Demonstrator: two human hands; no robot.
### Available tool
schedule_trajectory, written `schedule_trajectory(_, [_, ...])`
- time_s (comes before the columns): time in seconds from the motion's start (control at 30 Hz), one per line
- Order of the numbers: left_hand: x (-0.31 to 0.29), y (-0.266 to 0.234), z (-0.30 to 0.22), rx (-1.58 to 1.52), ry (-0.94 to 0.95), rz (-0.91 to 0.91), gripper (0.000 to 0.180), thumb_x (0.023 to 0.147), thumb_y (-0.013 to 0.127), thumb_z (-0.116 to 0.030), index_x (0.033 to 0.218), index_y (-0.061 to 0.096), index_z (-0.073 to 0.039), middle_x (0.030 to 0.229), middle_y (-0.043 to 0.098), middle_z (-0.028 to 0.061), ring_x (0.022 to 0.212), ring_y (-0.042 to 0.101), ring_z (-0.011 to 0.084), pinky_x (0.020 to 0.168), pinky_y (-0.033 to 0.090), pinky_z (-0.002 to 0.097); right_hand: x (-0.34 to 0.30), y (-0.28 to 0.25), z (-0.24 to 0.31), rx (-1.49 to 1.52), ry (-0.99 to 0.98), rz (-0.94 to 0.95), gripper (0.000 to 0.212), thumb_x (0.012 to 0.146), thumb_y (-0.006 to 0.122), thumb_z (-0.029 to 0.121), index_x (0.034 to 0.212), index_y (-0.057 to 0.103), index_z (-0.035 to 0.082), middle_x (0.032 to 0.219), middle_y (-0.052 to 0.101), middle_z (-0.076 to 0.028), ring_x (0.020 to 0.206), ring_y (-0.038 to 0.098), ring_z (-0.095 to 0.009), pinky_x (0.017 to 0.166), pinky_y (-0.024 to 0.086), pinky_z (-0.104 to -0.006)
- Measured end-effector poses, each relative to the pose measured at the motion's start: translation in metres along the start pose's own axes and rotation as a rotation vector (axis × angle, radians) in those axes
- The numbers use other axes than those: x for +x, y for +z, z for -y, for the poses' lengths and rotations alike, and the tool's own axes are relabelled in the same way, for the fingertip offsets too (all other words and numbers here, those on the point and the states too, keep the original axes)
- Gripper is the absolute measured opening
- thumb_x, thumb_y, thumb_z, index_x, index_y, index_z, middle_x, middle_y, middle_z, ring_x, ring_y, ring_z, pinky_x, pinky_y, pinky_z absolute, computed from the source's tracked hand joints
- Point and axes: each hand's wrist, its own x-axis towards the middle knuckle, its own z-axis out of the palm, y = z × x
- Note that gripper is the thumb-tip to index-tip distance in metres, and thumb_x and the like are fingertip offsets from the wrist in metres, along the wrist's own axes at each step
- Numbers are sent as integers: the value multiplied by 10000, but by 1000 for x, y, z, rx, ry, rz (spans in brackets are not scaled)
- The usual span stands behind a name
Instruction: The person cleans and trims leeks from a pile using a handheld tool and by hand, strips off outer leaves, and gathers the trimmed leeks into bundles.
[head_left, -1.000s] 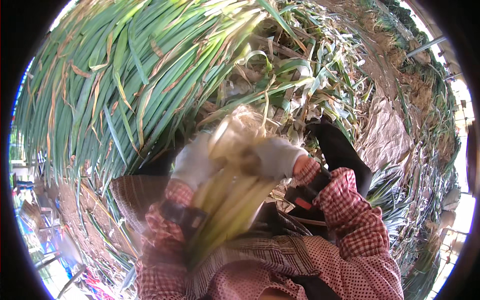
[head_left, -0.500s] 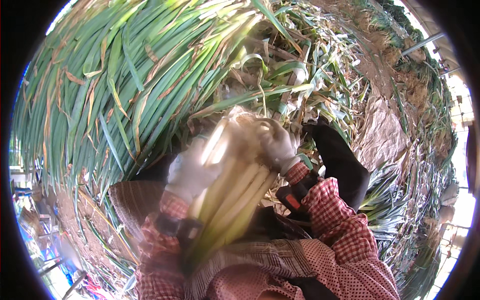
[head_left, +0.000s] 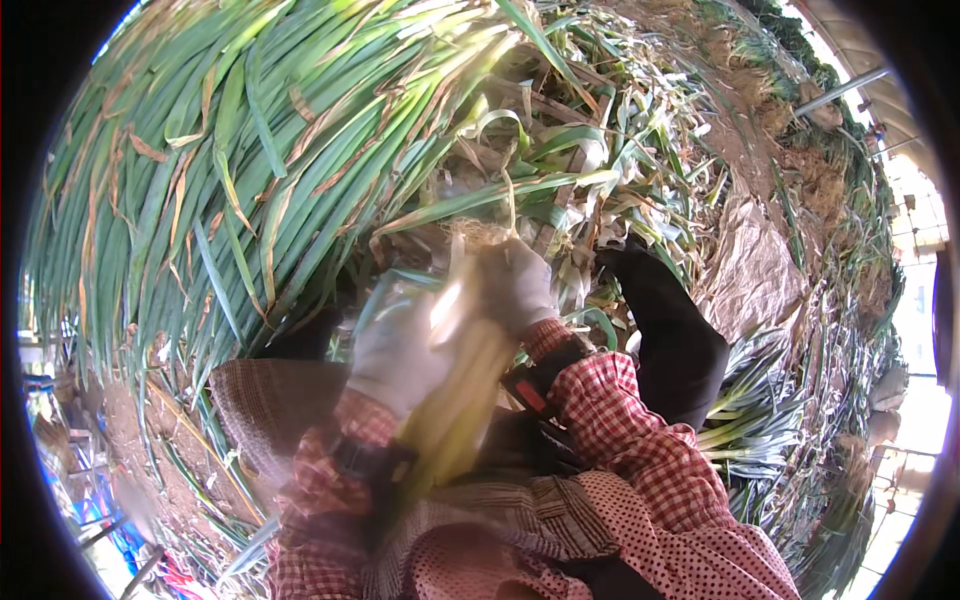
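A bundle of leeks [head_left: 462,385] stands slanted in front of me, its pale stalks and root ends pointing away and its other end down by my lap. My left hand [head_left: 400,350], in a whitish glove and smeared by motion, wraps the bundle's left side. My gloved right hand [head_left: 516,285] is closed around the right side, close to the roots. Some fingers of both hands are hidden by the stalks or blurred. Tan root hairs [head_left: 475,232] show just beyond my hands.
A big heap of long green leeks [head_left: 200,200] fills the far left. Stripped leaves [head_left: 610,150] litter the ground ahead. To the right lie a crumpled brown sheet [head_left: 752,265] and more leeks [head_left: 760,410]. My dark-clad leg [head_left: 665,330] is bent beside my right arm.
My right hand has moved left and now grips closer to my left hand. The bundle looks narrower, its stalks drawn together. My left hand has shifted slightly to the right.
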Motion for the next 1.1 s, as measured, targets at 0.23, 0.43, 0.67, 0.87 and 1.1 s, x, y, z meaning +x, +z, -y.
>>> schedule_trajectory(0.23, [0,10,3,-85,111,-120,479,768,676,-350,1129,503,-87,930,673,212,890,644,424,783,500,502,13,-13,-14,220,68,-5,405,891,650,375,979,619,-19,870,662,-255,853,653,-406,768,510,-427])
schedule_trajectory(0.43, [2,20,-6,1,-69,121,535,793,691,-356,1197,485,-72,1007,670,217,964,643,394,878,487,470,5,-50,5,-358,-178,359,610,837,672,541,1075,591,-15,978,663,-260,931,651,-412,815,517,-442])
schedule_trajectory(0.67, [3,22,-15,26,4,151,553,825,664,-359,1252,483,-58,1056,665,219,995,640,393,905,489,463,21,-84,14,-800,-895,517,286,911,545,338,841,656,84,780,667,-171,783,665,-354,696,528,-447])
schedule_trajectory(0.87, [2,7,-32,-48,1,151,542,848,652,-385,1244,478,-59,1017,667,231,915,661,410,821,526,464,65,-77,-21,-796,-955,390,266,891,564,332,797,666,106,696,656,-125,671,658,-321,619,526,-423])
schedule_trajectory(1.1, [-15,-6,-22,-181,51,131,537,823,685,-266,1272,480,-53,939,657,219,830,670,380,748,538,452,113,-195,-37,-877,-610,-60,231,924,568,242,805,644,59,687,629,-153,595,625,-309,568,506,-405])
